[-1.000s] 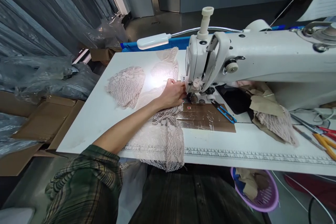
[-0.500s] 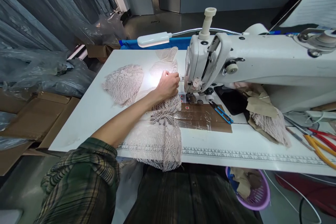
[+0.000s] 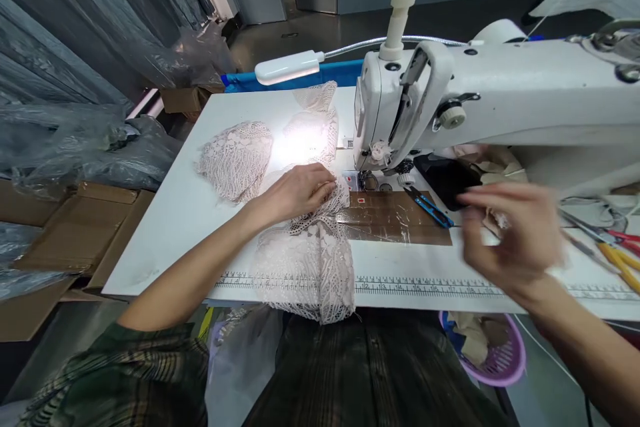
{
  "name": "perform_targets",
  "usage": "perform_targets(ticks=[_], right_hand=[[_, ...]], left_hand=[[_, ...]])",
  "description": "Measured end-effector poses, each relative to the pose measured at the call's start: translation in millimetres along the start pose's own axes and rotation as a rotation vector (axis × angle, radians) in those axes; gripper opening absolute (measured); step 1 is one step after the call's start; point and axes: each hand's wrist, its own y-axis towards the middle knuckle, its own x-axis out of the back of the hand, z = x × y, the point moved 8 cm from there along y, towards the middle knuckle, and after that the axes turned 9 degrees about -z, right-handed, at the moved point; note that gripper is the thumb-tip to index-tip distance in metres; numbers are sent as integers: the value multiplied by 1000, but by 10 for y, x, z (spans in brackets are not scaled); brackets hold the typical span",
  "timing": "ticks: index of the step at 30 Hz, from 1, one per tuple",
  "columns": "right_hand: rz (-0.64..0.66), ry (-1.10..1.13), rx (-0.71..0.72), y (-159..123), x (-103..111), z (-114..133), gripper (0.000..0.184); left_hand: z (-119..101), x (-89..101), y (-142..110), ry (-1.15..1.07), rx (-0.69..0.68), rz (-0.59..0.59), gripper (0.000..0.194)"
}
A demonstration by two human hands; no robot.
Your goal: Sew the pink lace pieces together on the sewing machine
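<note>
we see the white sewing table filling the view, with the sewing machine standing on its far right part. the pink lace piece lies on the table just left of the needle area and hangs over the near edge by the printed ruler. a second lace piece lies well to the left, lit by the lamp. our left hand rests on top of the lace, fingers curled loosely together and pressing the fabric near the brown taped patch. our right hand hangs above the table's right part, blurred, fingers half spread and holding nothing that we can make out. the blue snips lie between the two hands.
</note>
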Motion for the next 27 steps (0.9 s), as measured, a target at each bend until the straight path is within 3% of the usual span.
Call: perform_targets(ticks=[2,5,8,14,18,21,27], right_hand=[[128,165,91,-26,-407,314,34],[378,228,92,-76,-1016,541,41],[525,199,105,-129,-1318,562,39],[592,141,20,-177,-1303,330,32],[494,287,-96,-163,-1215,178,32],[419,313,-173,-169,-1177,88,32],[495,116,-43,-208,-1236,205,36]], left_hand=[[-61,-71,-46,16,-32,23,38],[-65,-183,-33,96,-57,20,39],[-22,-267,27,132,-89,29,39],[9,-339,215,177,-200,89,38],[-54,-279,308,267,-161,14,36],[-123,-305,279,286,-148,36,37],[-167,-411,191,314,-165,57,43]])
